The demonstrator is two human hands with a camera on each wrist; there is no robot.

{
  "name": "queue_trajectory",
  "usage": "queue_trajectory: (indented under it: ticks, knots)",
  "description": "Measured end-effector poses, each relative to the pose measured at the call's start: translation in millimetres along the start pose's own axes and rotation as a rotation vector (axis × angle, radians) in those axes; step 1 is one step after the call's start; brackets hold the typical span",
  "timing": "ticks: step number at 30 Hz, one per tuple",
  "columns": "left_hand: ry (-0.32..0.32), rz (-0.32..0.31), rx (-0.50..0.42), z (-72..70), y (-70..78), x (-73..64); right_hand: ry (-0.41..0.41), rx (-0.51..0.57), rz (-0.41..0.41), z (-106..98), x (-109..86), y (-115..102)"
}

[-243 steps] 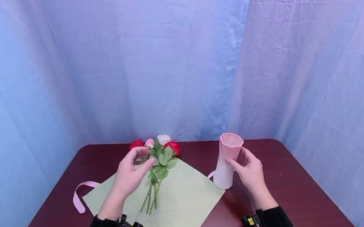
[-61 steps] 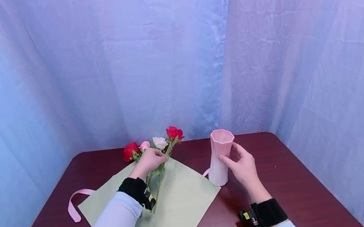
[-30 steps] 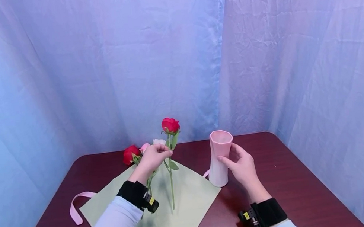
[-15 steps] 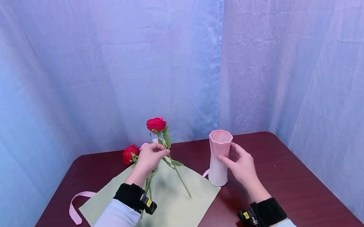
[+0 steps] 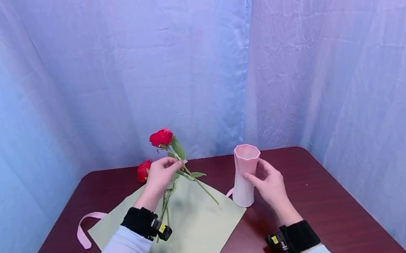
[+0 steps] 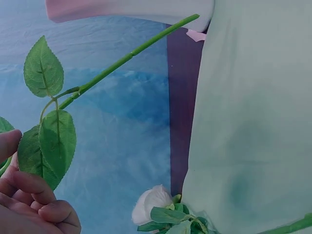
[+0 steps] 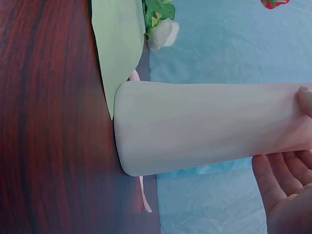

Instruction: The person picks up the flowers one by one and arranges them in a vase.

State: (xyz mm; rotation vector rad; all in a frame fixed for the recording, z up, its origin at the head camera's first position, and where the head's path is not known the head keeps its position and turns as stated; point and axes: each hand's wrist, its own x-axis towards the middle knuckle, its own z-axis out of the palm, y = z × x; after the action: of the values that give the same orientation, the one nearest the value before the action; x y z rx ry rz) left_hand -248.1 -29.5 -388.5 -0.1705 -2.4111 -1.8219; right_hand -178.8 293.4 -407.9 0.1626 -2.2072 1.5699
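Note:
My left hand [image 5: 160, 176] pinches the stem of a red rose [image 5: 161, 138] above the paper. Its bloom points up and to the left, and the bare stem end slants down toward the vase; green leaves [image 6: 57, 141] show by the fingers in the left wrist view. On the right, my right hand [image 5: 271, 183] grips the upper part of a pink-and-white vase [image 5: 243, 184], which stands upright at the paper's corner with nothing in its mouth. Behind the left hand lies another red rose [image 5: 143, 171]. A white rose [image 6: 152, 204] lies at the paper's edge, mostly hidden in the head view.
Pale green wrapping paper [image 5: 193, 236] covers the middle of the dark red-brown table [image 5: 333, 212]. Stems [image 5: 165, 206] of the lying flowers rest on it. A pink ribbon [image 5: 83, 234] sticks out at the left. Blue-lilac curtains [image 5: 180, 62] hang behind the table.
My left hand took the red rose from the bunch and raised it; the bloom has since swung left and the stem end right and up. The right hand stays on the vase.

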Motion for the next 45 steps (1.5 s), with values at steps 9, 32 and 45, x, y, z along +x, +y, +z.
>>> queue_trajectory:
  ticks: [9,32,45]
  knots:
    - [0.052,0.014,-0.08,-11.2,0.2,-2.3,0.002,0.004,0.01,0,4.7,8]
    - [0.121,0.018,-0.192,-21.3,11.0,-12.9,-0.003,-0.005,0.025,-3,12.3,43]
    - [0.105,0.054,-0.237,-25.8,29.3,-10.1,0.006,0.02,-0.006,-2,13.3,42]
